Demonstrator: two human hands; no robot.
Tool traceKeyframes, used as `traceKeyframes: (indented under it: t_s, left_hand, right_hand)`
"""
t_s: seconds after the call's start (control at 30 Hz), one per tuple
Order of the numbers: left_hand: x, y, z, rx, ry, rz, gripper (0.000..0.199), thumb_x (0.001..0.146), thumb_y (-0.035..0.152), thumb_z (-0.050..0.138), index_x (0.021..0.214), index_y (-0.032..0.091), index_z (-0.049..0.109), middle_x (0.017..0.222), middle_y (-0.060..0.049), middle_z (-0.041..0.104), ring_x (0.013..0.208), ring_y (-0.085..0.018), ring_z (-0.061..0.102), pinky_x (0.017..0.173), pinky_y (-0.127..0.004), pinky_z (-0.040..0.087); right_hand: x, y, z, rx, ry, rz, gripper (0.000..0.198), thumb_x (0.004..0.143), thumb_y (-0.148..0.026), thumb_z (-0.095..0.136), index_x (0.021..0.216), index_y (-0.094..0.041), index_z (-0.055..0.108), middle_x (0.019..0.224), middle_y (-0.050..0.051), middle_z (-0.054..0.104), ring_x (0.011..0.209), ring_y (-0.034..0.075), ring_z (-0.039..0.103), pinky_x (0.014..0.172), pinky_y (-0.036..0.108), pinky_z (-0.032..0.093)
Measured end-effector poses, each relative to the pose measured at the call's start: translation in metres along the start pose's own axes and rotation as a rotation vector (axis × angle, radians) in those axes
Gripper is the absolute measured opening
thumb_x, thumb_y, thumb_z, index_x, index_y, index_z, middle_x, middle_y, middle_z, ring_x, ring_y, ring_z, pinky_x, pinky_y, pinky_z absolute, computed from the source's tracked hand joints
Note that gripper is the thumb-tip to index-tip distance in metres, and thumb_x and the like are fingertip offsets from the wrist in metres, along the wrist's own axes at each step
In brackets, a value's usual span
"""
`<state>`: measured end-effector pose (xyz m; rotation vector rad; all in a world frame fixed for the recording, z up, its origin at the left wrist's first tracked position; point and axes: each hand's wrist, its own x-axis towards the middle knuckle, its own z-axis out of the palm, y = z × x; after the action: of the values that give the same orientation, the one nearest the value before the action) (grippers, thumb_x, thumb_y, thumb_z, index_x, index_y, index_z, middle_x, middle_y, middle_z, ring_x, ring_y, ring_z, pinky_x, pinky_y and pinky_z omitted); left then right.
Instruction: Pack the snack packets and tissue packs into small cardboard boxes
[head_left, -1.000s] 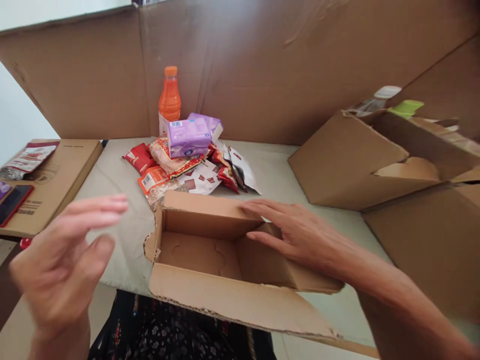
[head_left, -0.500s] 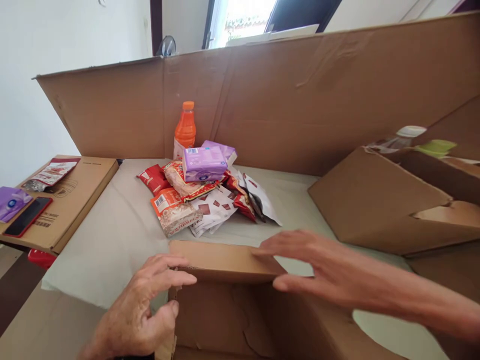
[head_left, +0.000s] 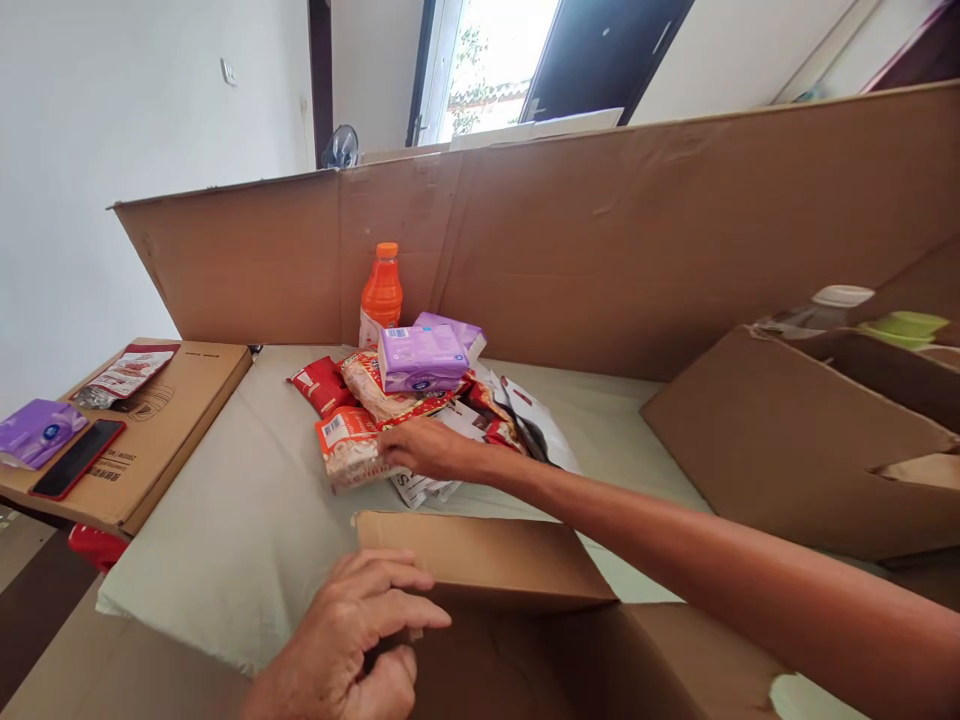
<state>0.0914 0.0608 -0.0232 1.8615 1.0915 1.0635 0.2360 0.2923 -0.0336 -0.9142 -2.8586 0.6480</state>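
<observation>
Right hand (head_left: 424, 450): arm extended over the carton (head_left: 480, 555), fingertips at the right end of the orange-and-clear packet (head_left: 352, 455). I see the packet lying on the pale cloth (head_left: 217, 520), its bulk left of the fingers, only the near-right end meeting them. Grip: fingers bent and bunched; from my remote post I cannot tell whether they have clenched on the packet or merely touch it. White packets (head_left: 427, 490) lie partly beneath this hand.

Left hand (head_left: 356, 640): at the carton's left side, thumb spread from the curved fingers, nothing that I can see between them. Contact with the carton: cannot tell.

Around the packet, I log a red packet (head_left: 319, 385) just beyond, a purple pack (head_left: 424, 358) atop the pile, and an orange bottle (head_left: 382, 295) upright behind it.
</observation>
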Motion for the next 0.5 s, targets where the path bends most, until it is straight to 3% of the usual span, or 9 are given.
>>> traceKeyframes:
  t_s: [0.07, 0.13, 0.23, 0.37, 0.5]
  left_hand:
    - [-0.004, -0.005, -0.003, -0.083, 0.117, -0.075, 0.041, 0.086, 0.013, 0.059, 0.120, 0.029, 0.074, 0.134, -0.007, 0.070, 0.131, -0.028, 0.060, 0.112, -0.044, 0.047]
    - [-0.005, -0.014, -0.008, -0.175, 0.368, -0.167, 0.025, 0.093, 0.030, 0.063, 0.115, 0.027, 0.076, 0.134, -0.008, 0.069, 0.130, -0.029, 0.060, 0.113, -0.044, 0.046]
    - [0.004, -0.033, -0.016, -0.391, 0.684, -0.325, 0.037, 0.087, 0.050, 0.074, 0.110, 0.021, 0.075, 0.128, -0.012, 0.071, 0.128, -0.033, 0.061, 0.111, -0.045, 0.045]
    - [0.028, -0.042, -0.018, -0.779, 0.735, -0.476, 0.086, 0.054, 0.054, 0.098, 0.125, 0.020, 0.064, 0.127, -0.015, 0.069, 0.123, -0.035, 0.065, 0.105, -0.046, 0.049]
    - [0.040, -0.027, -0.015, -0.924, 0.677, -0.392, 0.099, 0.051, 0.059, 0.099, 0.133, 0.027, 0.053, 0.128, -0.015, 0.068, 0.115, -0.034, 0.068, 0.090, -0.045, 0.055]
  right_hand:
    - [-0.002, 0.001, -0.020, 0.076, 0.090, 0.002, 0.019, 0.087, -0.015, 0.053, 0.086, -0.018, 0.071, 0.079, 0.003, 0.069, 0.074, 0.017, 0.062, 0.068, 0.026, 0.043]
    - [-0.008, 0.000, -0.045, 0.147, 0.181, 0.011, 0.021, 0.091, -0.020, 0.047, 0.089, -0.018, 0.068, 0.077, 0.001, 0.064, 0.069, 0.015, 0.057, 0.066, 0.026, 0.042]
    - [-0.019, -0.008, -0.075, 0.237, 0.308, 0.011, 0.018, 0.091, -0.026, 0.048, 0.085, -0.018, 0.063, 0.073, -0.001, 0.056, 0.065, 0.013, 0.049, 0.061, 0.026, 0.039]
    - [-0.036, -0.042, -0.087, 0.512, 0.375, -0.117, 0.015, 0.087, -0.032, 0.055, 0.082, -0.019, 0.061, 0.070, -0.003, 0.051, 0.060, 0.011, 0.042, 0.055, 0.025, 0.035]
    - [-0.055, -0.085, -0.087, 0.657, 0.265, -0.256, 0.015, 0.088, -0.030, 0.055, 0.079, -0.019, 0.059, 0.070, -0.004, 0.048, 0.060, 0.009, 0.041, 0.050, 0.022, 0.034]
